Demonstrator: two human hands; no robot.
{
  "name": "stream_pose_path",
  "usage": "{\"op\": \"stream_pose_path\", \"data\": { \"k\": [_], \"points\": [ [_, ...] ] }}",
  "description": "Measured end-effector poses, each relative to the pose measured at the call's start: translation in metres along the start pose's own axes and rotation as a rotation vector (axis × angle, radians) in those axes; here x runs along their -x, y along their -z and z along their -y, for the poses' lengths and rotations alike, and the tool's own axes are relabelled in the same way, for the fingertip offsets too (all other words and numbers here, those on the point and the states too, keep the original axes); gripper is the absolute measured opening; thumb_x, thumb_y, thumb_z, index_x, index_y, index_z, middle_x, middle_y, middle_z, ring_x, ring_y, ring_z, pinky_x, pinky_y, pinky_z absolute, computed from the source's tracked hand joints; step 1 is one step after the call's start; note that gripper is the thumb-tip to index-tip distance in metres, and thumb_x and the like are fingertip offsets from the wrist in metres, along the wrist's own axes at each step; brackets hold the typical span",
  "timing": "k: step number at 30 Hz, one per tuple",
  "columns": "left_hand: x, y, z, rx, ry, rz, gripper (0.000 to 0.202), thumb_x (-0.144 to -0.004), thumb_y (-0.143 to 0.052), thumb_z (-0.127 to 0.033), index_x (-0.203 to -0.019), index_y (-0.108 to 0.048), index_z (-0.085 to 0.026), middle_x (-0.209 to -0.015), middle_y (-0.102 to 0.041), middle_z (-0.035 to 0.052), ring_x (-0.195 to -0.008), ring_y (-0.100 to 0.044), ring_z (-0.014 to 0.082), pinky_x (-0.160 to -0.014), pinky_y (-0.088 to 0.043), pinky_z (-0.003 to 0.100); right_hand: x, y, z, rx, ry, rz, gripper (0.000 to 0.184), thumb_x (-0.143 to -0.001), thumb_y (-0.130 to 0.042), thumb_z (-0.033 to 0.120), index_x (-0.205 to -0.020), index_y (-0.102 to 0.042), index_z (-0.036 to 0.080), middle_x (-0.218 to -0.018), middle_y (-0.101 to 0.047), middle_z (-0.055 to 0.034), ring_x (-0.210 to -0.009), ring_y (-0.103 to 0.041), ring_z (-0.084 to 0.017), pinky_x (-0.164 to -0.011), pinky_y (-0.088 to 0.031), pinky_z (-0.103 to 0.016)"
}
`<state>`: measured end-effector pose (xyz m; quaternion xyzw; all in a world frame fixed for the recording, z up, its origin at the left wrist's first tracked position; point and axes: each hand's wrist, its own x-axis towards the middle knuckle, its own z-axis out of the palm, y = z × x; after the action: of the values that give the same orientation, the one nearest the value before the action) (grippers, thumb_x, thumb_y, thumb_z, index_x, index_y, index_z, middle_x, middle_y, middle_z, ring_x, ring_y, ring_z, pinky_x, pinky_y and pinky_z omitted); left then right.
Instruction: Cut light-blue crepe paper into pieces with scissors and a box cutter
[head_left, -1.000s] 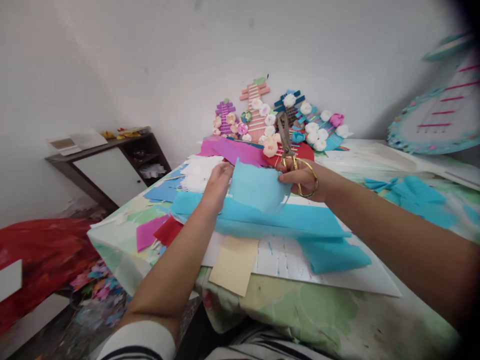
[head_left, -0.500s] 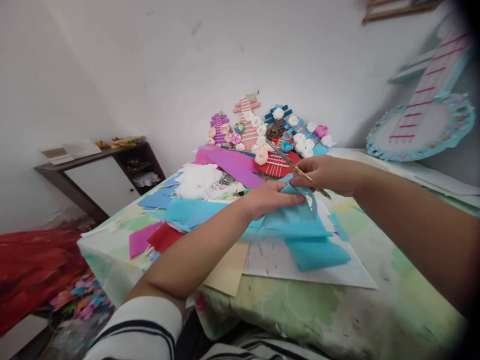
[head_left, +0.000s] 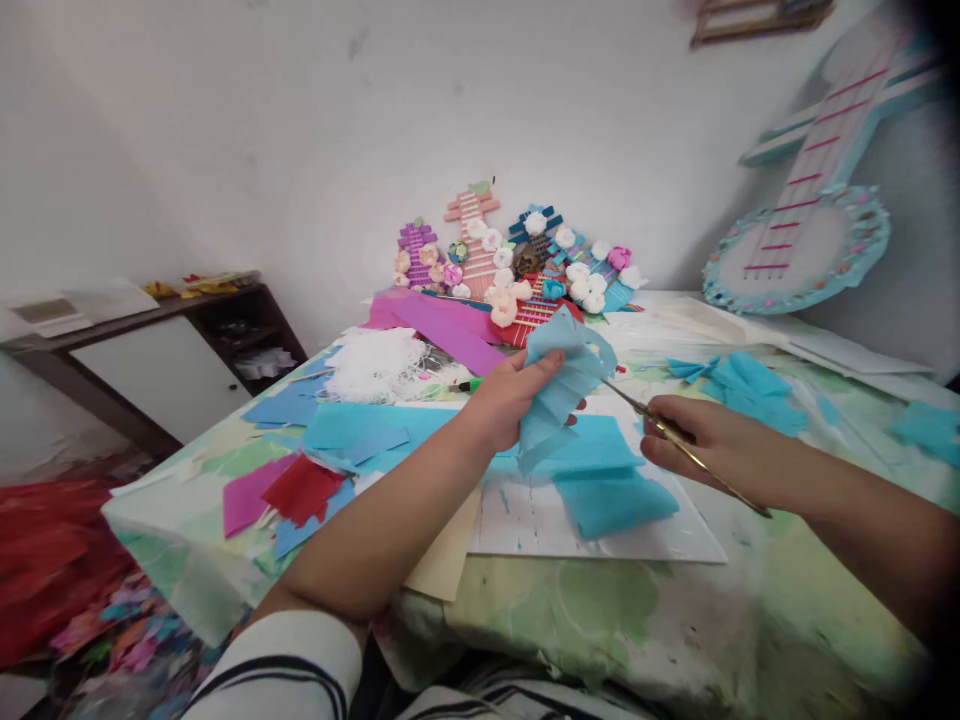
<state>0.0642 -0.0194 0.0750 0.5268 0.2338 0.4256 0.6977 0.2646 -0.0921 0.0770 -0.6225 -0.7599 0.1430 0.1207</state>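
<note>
My left hand (head_left: pixel 517 395) pinches a folded piece of light blue crepe paper (head_left: pixel 559 375), raised above the table, with the thumb on its near face. A narrow curved strip stands out from the paper's upper right edge. In my right hand (head_left: pixel 705 440) is a slim pair of scissors (head_left: pixel 686 440) with gold handles, seen edge-on. Their dark tip points up and left, at the paper's right edge; whether the blades touch it I cannot tell. Beneath the hands, folded turquoise crepe paper (head_left: pixel 615 505) lies on a white board (head_left: pixel 525 535).
Turquoise scraps (head_left: pixel 754 390) lie at the right. White shredded paper (head_left: pixel 379 365), purple paper strips (head_left: pixel 450 325) and red paper (head_left: pixel 304 490) are on the left. Flower-trimmed instrument models (head_left: pixel 480 240) line the back. A larger pale blue one (head_left: pixel 795 245) leans on the wall.
My right hand has moved right and down with the scissors, away from my left hand. The left hand has turned the blue paper more upright. The view has shifted slightly right.
</note>
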Motion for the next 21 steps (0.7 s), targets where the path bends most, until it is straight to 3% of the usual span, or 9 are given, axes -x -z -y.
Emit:
{"op": "stream_pose_path", "data": {
  "k": [4, 9, 16, 21],
  "points": [
    [0.002, -0.006, 0.006, 0.006, -0.028, -0.066, 0.03, -0.071, -0.062, -0.034, -0.093, -0.056, -0.015, -0.066, -0.061, 0.0007, -0.051, -0.056, 0.0121, -0.051, -0.048, 0.026, -0.005, -0.006, 0.011, -0.082, 0.013, -0.044, 0.038, -0.072, -0.042, 0.057, -0.07, -0.043, 0.019, -0.062, -0.046, 0.0008, -0.056, -0.043, -0.013, -0.051, -0.034, -0.025],
    [0.004, -0.004, 0.007, -0.056, -0.117, -0.132, 0.03, -0.07, -0.062, -0.029, -0.097, -0.057, -0.017, -0.079, -0.065, 0.0018, -0.073, -0.061, 0.0173, -0.066, -0.048, 0.029, -0.01, -0.011, 0.013, -0.139, -0.003, -0.048, 0.041, -0.072, -0.04, 0.06, -0.068, -0.042, 0.019, -0.06, -0.043, 0.0017, -0.054, -0.042, -0.012, -0.049, -0.033, -0.025],
    [0.0, 0.004, 0.008, -0.214, -0.205, -0.154, 0.026, -0.072, -0.057, -0.017, -0.097, -0.064, -0.02, -0.104, -0.062, 0.0026, -0.097, -0.056, 0.021, -0.08, -0.044, 0.03, -0.017, -0.015, 0.011, -0.132, -0.014, -0.066, 0.043, -0.071, -0.039, 0.062, -0.064, -0.04, 0.019, -0.057, -0.041, 0.002, -0.052, -0.038, -0.011, -0.047, -0.029, -0.024],
    [-0.001, 0.004, 0.011, -0.248, -0.242, -0.146, 0.027, -0.073, -0.058, -0.021, -0.099, -0.064, -0.021, -0.11, -0.06, 0.0014, -0.105, -0.051, 0.0209, -0.083, -0.042, 0.03, -0.019, -0.02, 0.013, -0.152, -0.032, -0.026, 0.042, -0.072, -0.04, 0.06, -0.064, -0.04, 0.019, -0.057, -0.041, 0.0021, -0.051, -0.038, -0.011, -0.047, -0.028, -0.024]
  ]
}}
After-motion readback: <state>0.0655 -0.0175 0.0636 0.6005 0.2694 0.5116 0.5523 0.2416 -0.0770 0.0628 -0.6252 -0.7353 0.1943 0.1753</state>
